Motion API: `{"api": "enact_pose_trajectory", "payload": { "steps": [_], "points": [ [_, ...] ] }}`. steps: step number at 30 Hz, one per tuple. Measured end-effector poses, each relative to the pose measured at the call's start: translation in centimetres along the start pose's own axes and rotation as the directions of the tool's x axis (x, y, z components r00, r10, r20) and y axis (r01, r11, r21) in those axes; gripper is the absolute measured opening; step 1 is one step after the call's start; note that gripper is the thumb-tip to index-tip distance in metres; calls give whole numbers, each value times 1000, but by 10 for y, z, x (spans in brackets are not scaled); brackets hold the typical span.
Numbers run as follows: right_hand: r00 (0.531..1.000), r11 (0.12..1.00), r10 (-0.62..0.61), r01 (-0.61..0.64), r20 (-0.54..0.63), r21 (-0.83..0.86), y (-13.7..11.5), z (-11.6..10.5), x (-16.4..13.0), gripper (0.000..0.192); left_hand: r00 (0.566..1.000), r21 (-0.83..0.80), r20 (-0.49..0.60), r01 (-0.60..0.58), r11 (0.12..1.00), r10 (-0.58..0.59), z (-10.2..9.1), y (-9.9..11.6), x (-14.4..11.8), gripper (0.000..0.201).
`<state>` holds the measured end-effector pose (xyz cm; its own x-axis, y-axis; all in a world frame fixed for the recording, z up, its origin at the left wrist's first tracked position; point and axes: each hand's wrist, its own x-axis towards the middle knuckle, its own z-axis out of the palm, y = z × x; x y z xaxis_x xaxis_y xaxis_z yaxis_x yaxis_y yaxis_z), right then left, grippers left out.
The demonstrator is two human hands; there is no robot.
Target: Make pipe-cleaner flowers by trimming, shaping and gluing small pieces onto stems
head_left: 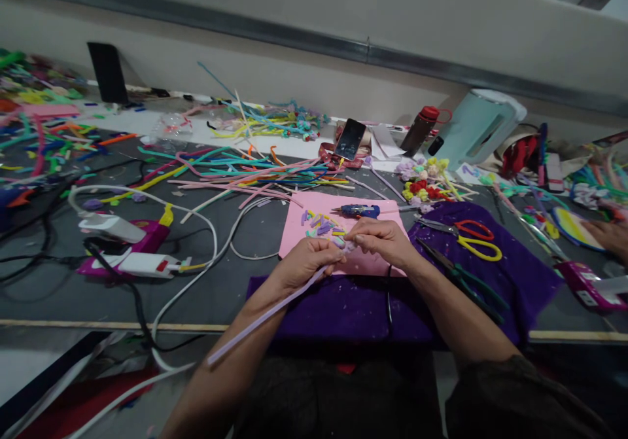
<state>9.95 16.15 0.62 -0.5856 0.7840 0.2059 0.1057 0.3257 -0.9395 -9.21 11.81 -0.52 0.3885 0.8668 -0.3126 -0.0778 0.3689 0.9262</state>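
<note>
My left hand [305, 261] and my right hand [381, 238] meet over a pink sheet [299, 233] and pinch the far end of a long pale lilac strip [267, 315]. The strip runs back from my fingers along my left forearm toward the table's near edge. Small cut pieces [321, 225] in purple, green and yellow lie on the pink sheet just beyond my fingers. A blue glue gun [360, 210] rests at the sheet's far edge. A purple cloth [515, 269] lies beneath the sheet and my forearms.
Red and yellow scissors [473, 238] and dark pliers [461, 275] lie on the cloth at right. Colourful strips [235, 167] litter the table's middle and left. Glue guns [132, 249] with cords sit left. A phone [350, 139], bottle [418, 128] and another person's hand [611, 236] are beyond.
</note>
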Motion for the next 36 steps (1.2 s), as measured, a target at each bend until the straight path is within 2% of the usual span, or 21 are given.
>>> {"api": "enact_pose_trajectory", "payload": {
  "steps": [6,9,13,23,28,32,36],
  "points": [
    [971,997,29,-13,-237,72,3,-8,1,26,995,-37,-63,-74,997,72,-1,-5,1,22],
    [955,990,107,-77,-276,117,3,-9,2,27,990,-72,-126,-68,995,58,-1,-6,1,24],
    [955,985,164,-147,-247,86,1,-2,1,28,980,-82,-191,-78,994,61,0,-3,0,27],
    [978,980,186,-177,-94,89,-1,25,-3,22,980,-221,-185,-114,968,73,-1,-1,1,28],
    [971,958,229,-213,-63,193,-2,40,-6,21,977,-318,-198,-136,938,75,-1,-2,3,31],
    [956,923,293,-280,-11,262,-8,50,-5,25,966,-316,-244,-156,936,79,-1,-2,5,33],
    [954,918,298,-293,23,268,-9,55,-3,30,965,-318,-253,-152,936,71,1,-3,4,33]
  ]
}}
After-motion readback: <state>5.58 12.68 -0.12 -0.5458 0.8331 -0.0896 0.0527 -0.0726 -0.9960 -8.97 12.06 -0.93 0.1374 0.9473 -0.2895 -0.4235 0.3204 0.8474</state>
